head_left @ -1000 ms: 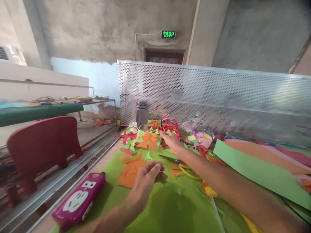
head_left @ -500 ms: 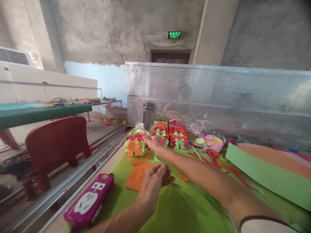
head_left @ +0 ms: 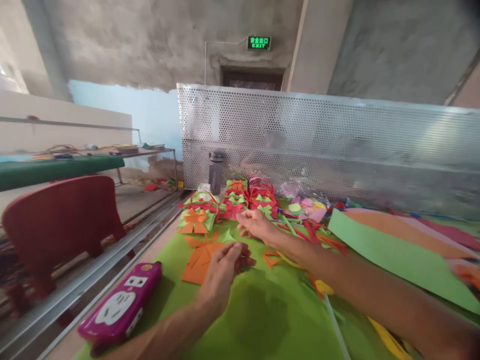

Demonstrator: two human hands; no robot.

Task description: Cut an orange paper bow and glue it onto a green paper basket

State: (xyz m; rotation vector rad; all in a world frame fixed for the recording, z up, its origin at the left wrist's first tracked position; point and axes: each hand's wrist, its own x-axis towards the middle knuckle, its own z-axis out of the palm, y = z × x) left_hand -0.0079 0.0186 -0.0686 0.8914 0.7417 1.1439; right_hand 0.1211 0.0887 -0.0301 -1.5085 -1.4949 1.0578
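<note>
Nearest, at the table's left edge, a magenta power strip (head_left: 120, 308) lies flat on the bare wood beside the green sheet (head_left: 262, 320) that covers the table. Just past it the left hand (head_left: 225, 267) rests on the sheet, fingers curled loosely, fingertips touching the edge of the flat orange paper cutout (head_left: 198, 260); it has hardly shifted in the last second. Whether it pinches anything I cannot tell.

The right hand (head_left: 257, 224) has changed. Half a second ago it was up against the green-and-orange paper basket (head_left: 197, 217); now it has drawn back toward the middle of the table, fingers relaxed and holding nothing. The basket stands on its own near the far left corner, beside the red and green paper baskets (head_left: 247, 196) in front of the perforated metal screen (head_left: 322, 140). I judge it set down and let go.
</note>
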